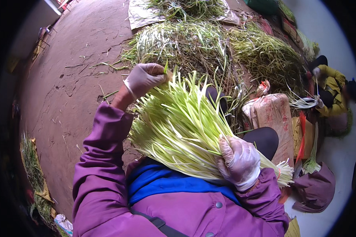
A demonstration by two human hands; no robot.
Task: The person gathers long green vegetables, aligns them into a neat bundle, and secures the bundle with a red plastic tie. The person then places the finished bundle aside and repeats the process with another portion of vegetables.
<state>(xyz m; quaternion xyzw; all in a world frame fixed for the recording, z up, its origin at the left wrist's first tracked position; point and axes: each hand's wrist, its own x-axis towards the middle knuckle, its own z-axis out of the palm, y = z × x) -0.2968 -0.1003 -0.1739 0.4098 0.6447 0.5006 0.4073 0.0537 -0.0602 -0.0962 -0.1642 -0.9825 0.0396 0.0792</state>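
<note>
A large bundle of pale yellow-green leafy stalks (181, 124), perhaps blanched chives, lies across my lap. Its white cut ends point to the lower right, with a thin red band around them. My right hand (240, 161), in a thin translucent glove, grips the bundle near those ends. My left hand (149, 77), gloved the same way, is at the leafy tips on the upper left, thumb and fingers pinched on a small green leaf piece (165, 66). Whether that piece is still joined to the bundle cannot be told.
Heaps of green and withered leaves (181, 41) cover the earthen floor ahead. A wrapped pale bale (270, 121) stands at my right, near a dark red cloth (316, 189). Farther right, a person in a yellow jacket (333, 89) handles white stalks. More leaves (32, 160) lie far left.
</note>
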